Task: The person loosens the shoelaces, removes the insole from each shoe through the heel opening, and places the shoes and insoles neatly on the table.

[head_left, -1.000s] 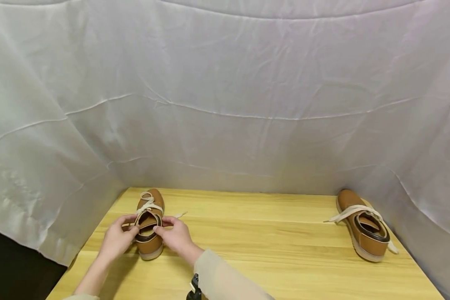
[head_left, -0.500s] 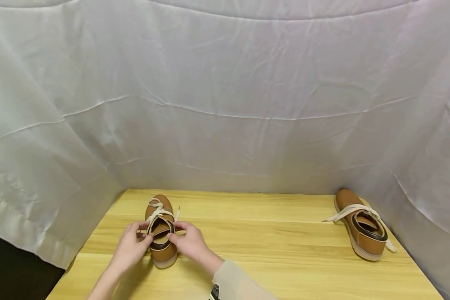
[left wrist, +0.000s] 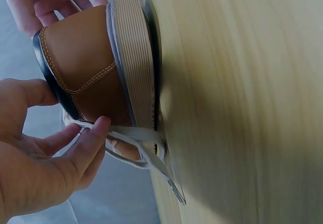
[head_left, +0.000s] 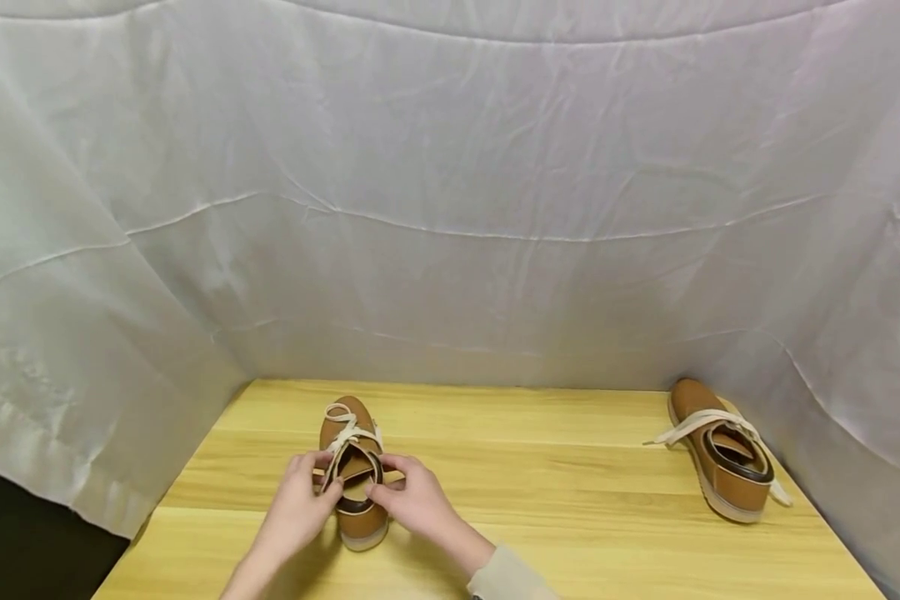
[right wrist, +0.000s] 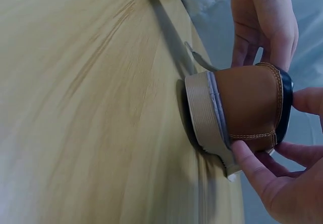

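Observation:
A brown leather shoe (head_left: 362, 523) with a dark collar and cream laces (head_left: 351, 433) points away from me, left of centre in the head view. My left hand (head_left: 300, 508) grips the left side of its opening, thumb at the collar and fingers along the outside. On the opposite side my right hand (head_left: 420, 504) pinches the collar the same way. The left wrist view shows the heel (left wrist: 78, 47) and a loose lace end (left wrist: 174, 188) hanging by the sole. In the right wrist view, the ribbed sole (right wrist: 204, 113) is close to the tabletop; whether it touches I cannot tell.
A matching brown shoe (head_left: 742, 493) with loosely trailing laces stands at the right end of the wooden table (head_left: 540, 483), its toe near the back. Grey cloth (head_left: 450, 308) hangs behind the table and at both sides.
Both hands have brought the left shoe to the right and slightly toward me, with their hold on its collar unchanged. The other shoe has stayed in place.

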Motion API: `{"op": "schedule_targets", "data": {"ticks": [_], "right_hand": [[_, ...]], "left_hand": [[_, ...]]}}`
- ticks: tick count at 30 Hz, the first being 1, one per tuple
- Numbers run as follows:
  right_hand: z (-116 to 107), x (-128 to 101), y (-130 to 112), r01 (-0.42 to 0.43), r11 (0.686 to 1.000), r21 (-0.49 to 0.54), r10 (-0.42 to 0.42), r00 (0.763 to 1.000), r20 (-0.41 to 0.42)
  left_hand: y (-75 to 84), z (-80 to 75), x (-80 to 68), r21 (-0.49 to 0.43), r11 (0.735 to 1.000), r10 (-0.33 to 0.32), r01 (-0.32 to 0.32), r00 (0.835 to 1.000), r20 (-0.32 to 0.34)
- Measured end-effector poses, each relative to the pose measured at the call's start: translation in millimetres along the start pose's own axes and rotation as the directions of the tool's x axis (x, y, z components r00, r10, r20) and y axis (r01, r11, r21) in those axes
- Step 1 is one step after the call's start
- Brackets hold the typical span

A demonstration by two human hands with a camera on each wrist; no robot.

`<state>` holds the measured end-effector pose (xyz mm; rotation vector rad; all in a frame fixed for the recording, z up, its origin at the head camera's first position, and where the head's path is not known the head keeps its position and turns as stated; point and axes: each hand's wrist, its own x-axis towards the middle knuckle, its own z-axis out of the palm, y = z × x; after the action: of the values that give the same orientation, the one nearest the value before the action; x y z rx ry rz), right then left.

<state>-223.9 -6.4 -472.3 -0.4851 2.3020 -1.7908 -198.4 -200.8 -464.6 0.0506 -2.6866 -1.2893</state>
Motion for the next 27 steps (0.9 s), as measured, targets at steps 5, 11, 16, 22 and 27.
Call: {"op": "schedule_targets", "data": {"ticks": [5, 11, 16, 22, 27], "right_hand": [[-12, -12, 4, -0.010, 1.000, -0.011, 0.010, 1.000, -0.016], [-30, -28, 7, -0.022, 1.000, -0.020, 0.022, 0.999, -0.026], [-49, -42, 10, -0.028, 1.000, -0.012, 0.027, 1.000, -0.014], [-72, -57, 14, -0.025, 0.999, -0.036, 0.025, 1.000, 0.006], [-91, -66, 18, -0.016, 0.998, -0.068, 0.018, 1.000, 0.022]], "left_hand": [[10.8, 12.9, -6.1, 0.007, 1.000, 0.020, -0.020, 1.000, 0.004], [24.6, 29.0, -13.0, 0.008, 0.998, 0.055, -0.055, 0.998, 0.014], [35.8, 39.3, -21.9, -0.002, 0.997, 0.078, -0.078, 0.996, 0.048], [48.4, 49.9, -33.6, -0.058, 0.993, 0.109, -0.103, 0.988, 0.106], [53.8, 57.3, -44.2, -0.047, 0.985, 0.169, -0.163, 0.969, 0.178]]}}
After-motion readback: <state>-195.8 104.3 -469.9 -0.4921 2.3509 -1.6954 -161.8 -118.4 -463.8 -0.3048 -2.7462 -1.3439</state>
